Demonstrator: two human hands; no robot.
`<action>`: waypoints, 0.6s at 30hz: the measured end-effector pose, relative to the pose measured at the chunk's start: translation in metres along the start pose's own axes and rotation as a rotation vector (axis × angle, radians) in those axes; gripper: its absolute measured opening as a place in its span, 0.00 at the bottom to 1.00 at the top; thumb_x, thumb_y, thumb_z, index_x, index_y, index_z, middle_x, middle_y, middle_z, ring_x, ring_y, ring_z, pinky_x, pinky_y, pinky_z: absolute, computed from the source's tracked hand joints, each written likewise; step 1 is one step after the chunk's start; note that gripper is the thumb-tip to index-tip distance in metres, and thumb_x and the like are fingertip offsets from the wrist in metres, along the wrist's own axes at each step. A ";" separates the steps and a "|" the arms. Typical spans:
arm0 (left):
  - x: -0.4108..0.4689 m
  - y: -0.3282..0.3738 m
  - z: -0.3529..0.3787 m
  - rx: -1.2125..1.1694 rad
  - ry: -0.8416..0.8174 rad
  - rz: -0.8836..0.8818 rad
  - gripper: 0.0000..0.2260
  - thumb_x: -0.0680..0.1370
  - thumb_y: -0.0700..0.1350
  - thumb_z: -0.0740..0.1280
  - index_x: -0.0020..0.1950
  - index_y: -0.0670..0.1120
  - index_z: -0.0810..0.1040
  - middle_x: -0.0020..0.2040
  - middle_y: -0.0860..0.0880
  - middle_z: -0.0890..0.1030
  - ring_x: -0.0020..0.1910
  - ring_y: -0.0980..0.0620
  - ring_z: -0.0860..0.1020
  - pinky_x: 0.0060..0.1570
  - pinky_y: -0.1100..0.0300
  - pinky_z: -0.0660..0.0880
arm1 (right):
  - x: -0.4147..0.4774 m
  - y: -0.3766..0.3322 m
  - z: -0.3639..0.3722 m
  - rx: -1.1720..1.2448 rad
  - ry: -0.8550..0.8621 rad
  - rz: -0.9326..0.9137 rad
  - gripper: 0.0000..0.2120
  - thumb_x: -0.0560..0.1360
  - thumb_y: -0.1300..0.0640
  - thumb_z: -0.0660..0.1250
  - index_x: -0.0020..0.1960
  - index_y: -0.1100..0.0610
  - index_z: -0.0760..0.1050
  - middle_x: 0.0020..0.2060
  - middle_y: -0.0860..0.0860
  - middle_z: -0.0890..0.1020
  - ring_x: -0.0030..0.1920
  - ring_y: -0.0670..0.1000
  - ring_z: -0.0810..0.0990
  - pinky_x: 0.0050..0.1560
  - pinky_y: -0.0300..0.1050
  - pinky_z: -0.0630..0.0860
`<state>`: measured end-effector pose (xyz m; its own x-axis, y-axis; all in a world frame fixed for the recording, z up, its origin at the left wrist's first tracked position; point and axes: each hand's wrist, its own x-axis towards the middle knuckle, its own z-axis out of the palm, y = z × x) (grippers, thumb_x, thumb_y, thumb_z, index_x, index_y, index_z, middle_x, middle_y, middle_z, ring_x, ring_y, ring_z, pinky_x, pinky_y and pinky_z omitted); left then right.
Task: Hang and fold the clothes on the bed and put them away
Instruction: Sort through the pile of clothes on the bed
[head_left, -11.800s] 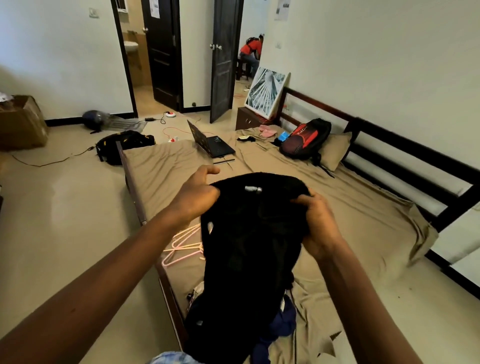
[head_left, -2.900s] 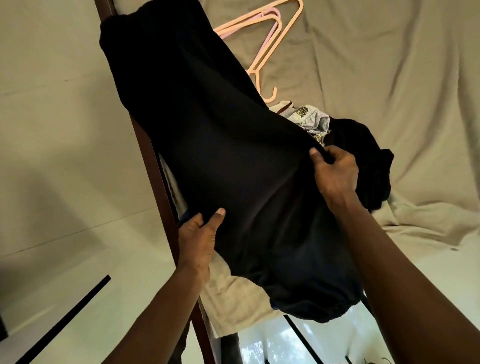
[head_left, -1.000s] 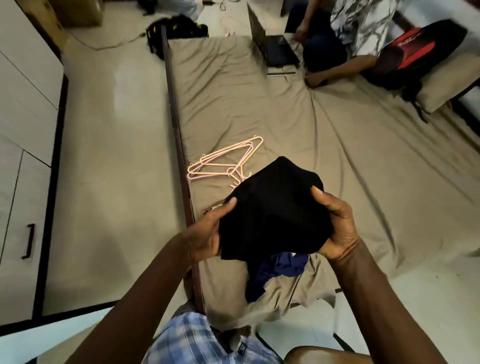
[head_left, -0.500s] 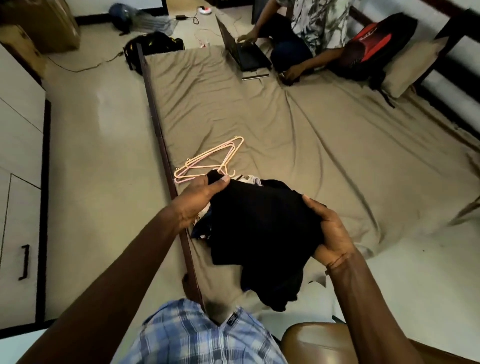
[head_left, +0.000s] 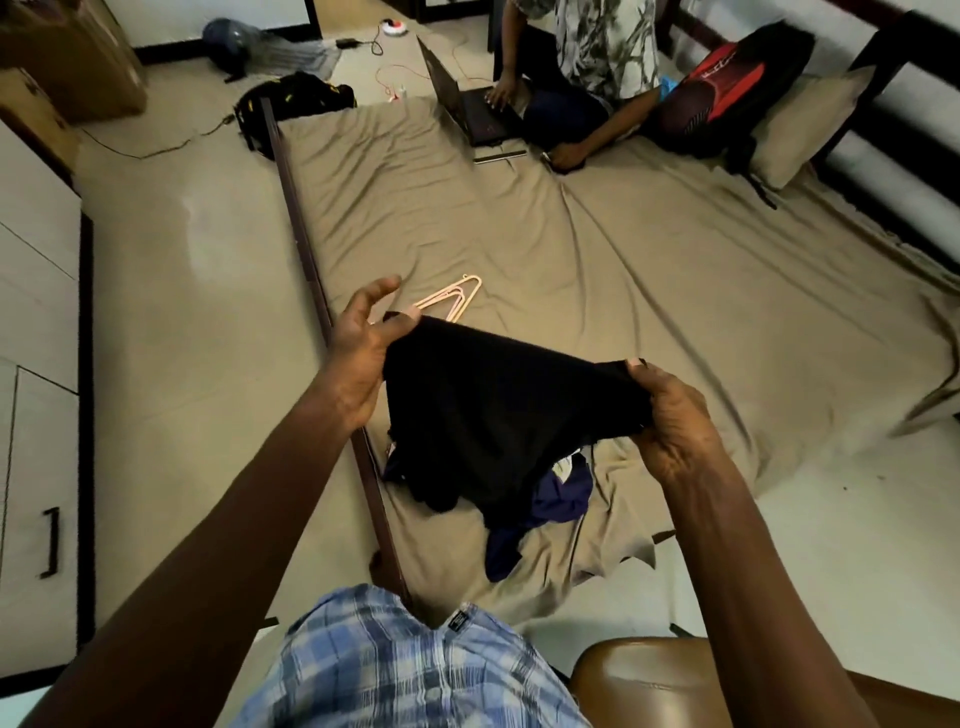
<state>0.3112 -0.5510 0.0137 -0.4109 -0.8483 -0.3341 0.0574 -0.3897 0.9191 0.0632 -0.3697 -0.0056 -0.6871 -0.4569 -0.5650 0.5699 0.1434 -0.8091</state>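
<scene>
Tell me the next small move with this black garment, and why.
Probably lower the black garment onto the bare sheet to fold it: the left hand and right hand hold it stretched in the air above the clothes pile, with uncovered bedding just beyond.

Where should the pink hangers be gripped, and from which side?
Probably the stacked bars near the far corner of the pink hangers, from above on the bed-edge side. They lie flat on the sheet, and their near end is hidden behind the left hand and black garment.
</scene>
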 end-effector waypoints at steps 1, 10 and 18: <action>0.003 0.002 -0.004 0.069 -0.043 -0.019 0.18 0.80 0.38 0.71 0.68 0.51 0.78 0.48 0.48 0.83 0.44 0.51 0.81 0.46 0.58 0.80 | 0.002 -0.001 0.001 0.020 -0.011 -0.022 0.16 0.77 0.63 0.72 0.64 0.60 0.78 0.47 0.57 0.83 0.44 0.54 0.83 0.40 0.48 0.80; 0.019 0.016 -0.007 0.214 0.015 0.119 0.14 0.81 0.35 0.70 0.65 0.47 0.81 0.42 0.50 0.83 0.43 0.53 0.82 0.43 0.62 0.80 | 0.001 -0.023 0.016 -0.036 -0.168 -0.243 0.12 0.80 0.68 0.66 0.58 0.59 0.84 0.45 0.50 0.88 0.41 0.46 0.84 0.45 0.41 0.81; 0.020 0.027 0.004 0.315 -0.058 0.311 0.14 0.79 0.32 0.71 0.59 0.49 0.82 0.50 0.48 0.84 0.50 0.51 0.83 0.53 0.59 0.82 | 0.005 -0.025 0.006 0.022 -0.113 -0.306 0.14 0.75 0.72 0.71 0.54 0.58 0.85 0.47 0.54 0.88 0.44 0.50 0.87 0.43 0.40 0.82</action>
<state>0.3010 -0.5769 0.0322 -0.4690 -0.8828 -0.0277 -0.0904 0.0168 0.9958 0.0483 -0.3808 0.0129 -0.7746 -0.5703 -0.2734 0.3552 -0.0346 -0.9342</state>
